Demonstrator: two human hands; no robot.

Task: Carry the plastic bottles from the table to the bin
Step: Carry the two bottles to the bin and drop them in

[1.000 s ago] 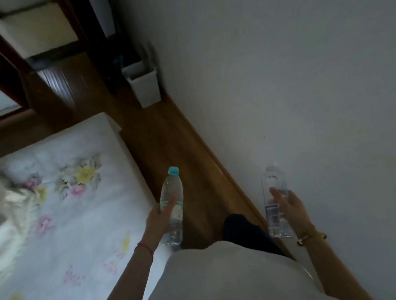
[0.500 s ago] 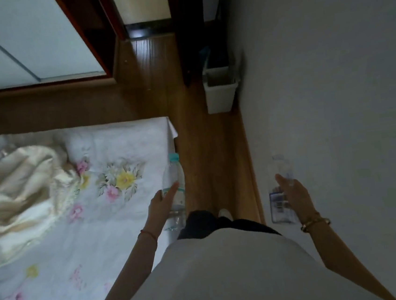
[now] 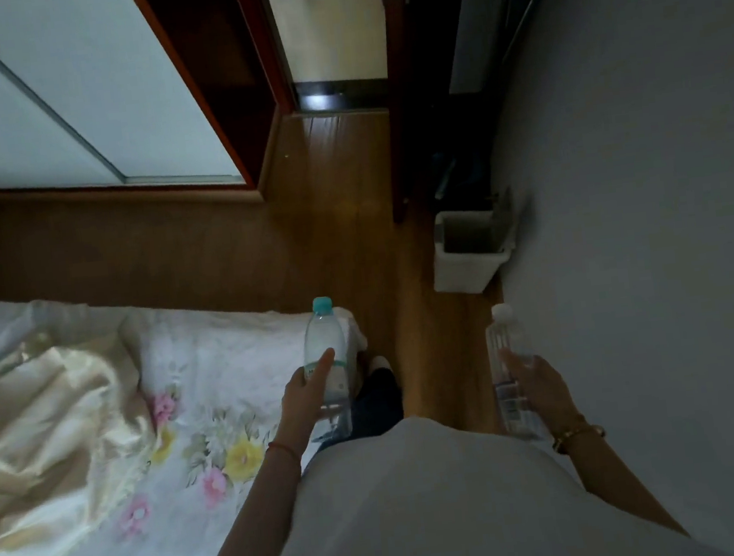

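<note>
Each grip holds a bottle, left hand (image 3: 307, 392) teal-capped bottle (image 3: 325, 350), right hand (image 3: 536, 380) white-capped bottle (image 3: 507, 353), above wooden floor (image 3: 329, 236) near bin (image 3: 467, 253)

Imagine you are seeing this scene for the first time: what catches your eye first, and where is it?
A clear bottle in each hand: the teal-capped bottle in the left hand, the white-capped bottle in the right hand. Ahead, a white bin stands open against the wall, and a floral bedsheet lies left.

Bin (image 3: 463, 267) ahead against right wall (image 3: 647, 248)

Head-worn view, forward and downward.
</note>
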